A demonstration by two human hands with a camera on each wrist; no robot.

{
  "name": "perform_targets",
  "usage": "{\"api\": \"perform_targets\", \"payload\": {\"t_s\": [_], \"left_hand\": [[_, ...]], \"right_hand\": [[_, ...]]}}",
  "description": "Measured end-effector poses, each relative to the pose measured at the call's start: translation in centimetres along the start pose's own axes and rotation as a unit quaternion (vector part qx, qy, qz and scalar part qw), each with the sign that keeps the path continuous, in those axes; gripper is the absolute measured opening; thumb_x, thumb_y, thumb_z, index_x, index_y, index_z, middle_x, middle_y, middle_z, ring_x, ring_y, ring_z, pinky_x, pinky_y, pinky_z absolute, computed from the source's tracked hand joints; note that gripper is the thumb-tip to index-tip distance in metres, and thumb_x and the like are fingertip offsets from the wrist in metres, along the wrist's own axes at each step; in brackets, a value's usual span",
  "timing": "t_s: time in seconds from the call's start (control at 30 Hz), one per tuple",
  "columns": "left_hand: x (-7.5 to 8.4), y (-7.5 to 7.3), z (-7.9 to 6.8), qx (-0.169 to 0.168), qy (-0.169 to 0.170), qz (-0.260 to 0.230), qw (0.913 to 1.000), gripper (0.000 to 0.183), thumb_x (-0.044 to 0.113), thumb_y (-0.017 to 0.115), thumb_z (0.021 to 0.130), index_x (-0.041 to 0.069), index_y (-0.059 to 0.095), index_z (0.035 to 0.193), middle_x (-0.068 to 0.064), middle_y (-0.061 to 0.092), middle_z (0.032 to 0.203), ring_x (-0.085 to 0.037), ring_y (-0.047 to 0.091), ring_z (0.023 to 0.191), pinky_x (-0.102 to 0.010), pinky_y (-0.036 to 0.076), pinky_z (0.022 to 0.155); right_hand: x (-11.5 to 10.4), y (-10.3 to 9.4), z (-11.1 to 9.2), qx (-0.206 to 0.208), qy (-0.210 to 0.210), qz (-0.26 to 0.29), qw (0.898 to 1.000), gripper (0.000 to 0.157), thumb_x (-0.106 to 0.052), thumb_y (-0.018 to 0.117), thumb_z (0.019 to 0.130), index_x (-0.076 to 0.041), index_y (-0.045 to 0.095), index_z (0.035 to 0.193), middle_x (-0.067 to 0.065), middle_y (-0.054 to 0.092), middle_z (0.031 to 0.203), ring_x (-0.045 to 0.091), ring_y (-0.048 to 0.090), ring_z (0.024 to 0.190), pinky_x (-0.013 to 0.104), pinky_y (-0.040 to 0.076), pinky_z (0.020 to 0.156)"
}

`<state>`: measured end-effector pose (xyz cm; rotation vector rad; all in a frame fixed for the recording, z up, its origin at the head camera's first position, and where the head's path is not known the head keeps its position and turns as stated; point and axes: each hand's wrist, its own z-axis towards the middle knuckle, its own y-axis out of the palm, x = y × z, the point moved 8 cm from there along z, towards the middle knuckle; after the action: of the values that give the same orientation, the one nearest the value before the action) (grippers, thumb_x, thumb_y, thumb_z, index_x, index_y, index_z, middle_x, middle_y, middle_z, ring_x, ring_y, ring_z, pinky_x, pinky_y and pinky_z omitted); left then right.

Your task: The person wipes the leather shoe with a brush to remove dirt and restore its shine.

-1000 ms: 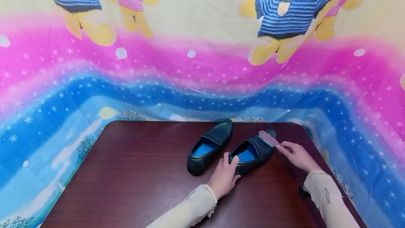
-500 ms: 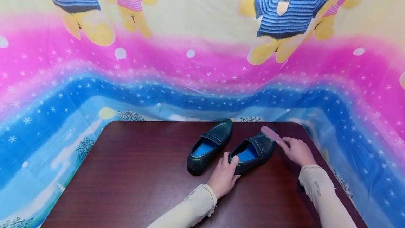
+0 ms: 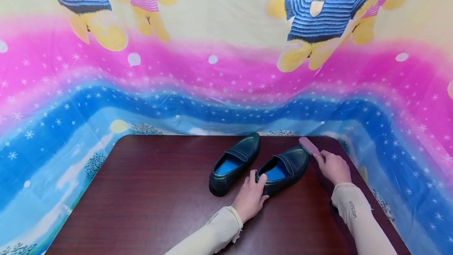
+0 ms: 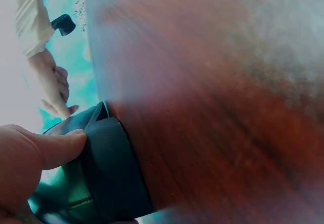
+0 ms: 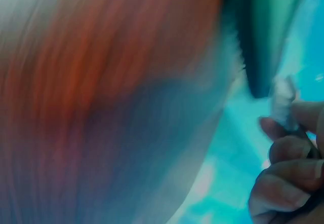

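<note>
Two dark green loafers with blue insoles stand side by side on the table, toes pointing away. My left hand grips the heel of the right-hand loafer; in the left wrist view the thumb presses on the shoe's heel. In my right hand is the handle of a pink brush with pale bristles, held at that shoe's toe. The right wrist view shows curled fingers round the handle and the bristles close to the toe. The left-hand loafer stands untouched.
The dark reddish-brown wooden table has rounded far corners. Behind it and along both sides hangs a cloth printed with bears and snowflakes. The far table edge lies just beyond the shoe toes.
The brush has slid forward and right, from the upper of the right-hand loafer to its toe tip, as my right hand moved away and slightly right. My left hand and both shoes have stayed put.
</note>
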<state>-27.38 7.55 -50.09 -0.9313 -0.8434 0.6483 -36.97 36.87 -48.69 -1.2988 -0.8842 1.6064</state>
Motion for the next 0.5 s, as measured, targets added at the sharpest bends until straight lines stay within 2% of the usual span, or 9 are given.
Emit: {"api": "perform_targets", "payload": {"t_s": [0.1,0.27,0.4,0.5], "left_hand": [[0.0,0.0,0.0,0.001,0.000,0.003,1.0000,0.046,0.029,0.082,0.091,0.014,0.047,0.117,-0.017,0.052,0.134,-0.025,0.065,0.099,-0.033,0.061,0.085],[-0.1,0.0,0.1,0.006,-0.004,0.006,1.0000,0.047,0.029,0.082,0.090,0.015,0.047,0.117,-0.017,0.052,0.133,-0.024,0.064,0.098,-0.033,0.061,0.084],[0.0,0.0,0.0,0.007,-0.001,0.008,0.9999,0.047,0.030,0.083,0.090,0.015,0.048,0.117,-0.017,0.052,0.132,-0.024,0.064,0.098,-0.032,0.061,0.084],[0.1,0.0,0.0,0.006,-0.002,0.008,1.0000,0.047,0.030,0.083,0.089,0.015,0.048,0.117,-0.016,0.052,0.133,-0.024,0.064,0.098,-0.032,0.061,0.085]], "right_hand": [[-1.7,-0.1,-0.1,-0.026,-0.011,0.016,0.999,0.047,-0.042,0.052,0.108,-0.001,0.067,0.126,0.024,0.073,0.102,0.040,0.067,0.087,0.062,0.052,0.082],[-4.6,0.2,0.0,-0.080,-0.044,0.024,0.995,0.048,-0.047,0.057,0.105,-0.006,0.074,0.125,0.012,0.075,0.101,0.026,0.065,0.085,0.052,0.054,0.079],[-5.3,0.6,0.3,-0.097,-0.041,0.023,0.994,0.046,-0.045,0.062,0.103,-0.005,0.076,0.122,0.014,0.077,0.106,0.022,0.063,0.082,0.048,0.055,0.076],[-5.2,0.7,0.6,-0.085,-0.040,0.010,0.996,0.043,-0.042,0.065,0.102,-0.005,0.077,0.121,0.018,0.077,0.108,0.023,0.065,0.081,0.049,0.057,0.074]]}}
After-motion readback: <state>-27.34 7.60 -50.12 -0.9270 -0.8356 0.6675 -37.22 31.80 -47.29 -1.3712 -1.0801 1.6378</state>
